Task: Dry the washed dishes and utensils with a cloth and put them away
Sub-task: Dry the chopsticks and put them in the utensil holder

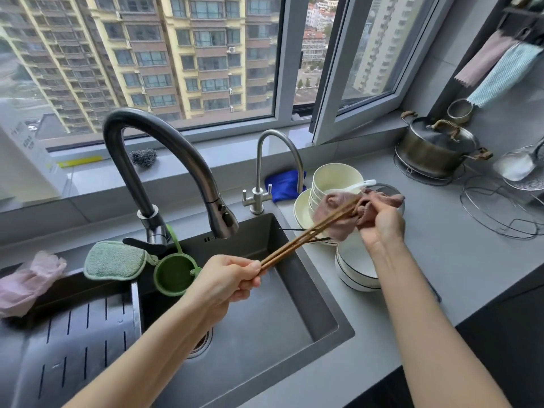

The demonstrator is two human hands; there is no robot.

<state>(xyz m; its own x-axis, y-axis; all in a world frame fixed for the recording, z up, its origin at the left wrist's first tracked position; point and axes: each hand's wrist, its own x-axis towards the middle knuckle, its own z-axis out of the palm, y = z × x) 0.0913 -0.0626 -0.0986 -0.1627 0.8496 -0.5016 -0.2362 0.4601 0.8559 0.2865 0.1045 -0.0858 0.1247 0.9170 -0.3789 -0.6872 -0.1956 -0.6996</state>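
While hands grip chopsticks (306,238), cloth (338,214) wiping

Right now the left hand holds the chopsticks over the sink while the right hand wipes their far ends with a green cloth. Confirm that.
Not quite: the cloth is dusty pink, not green, as the head view shows. The rest stands: the left hand holds the chopsticks over the sink while the right hand wipes their far ends.

Brown chopsticks (306,235), far ends inside mauve cloth (338,213)
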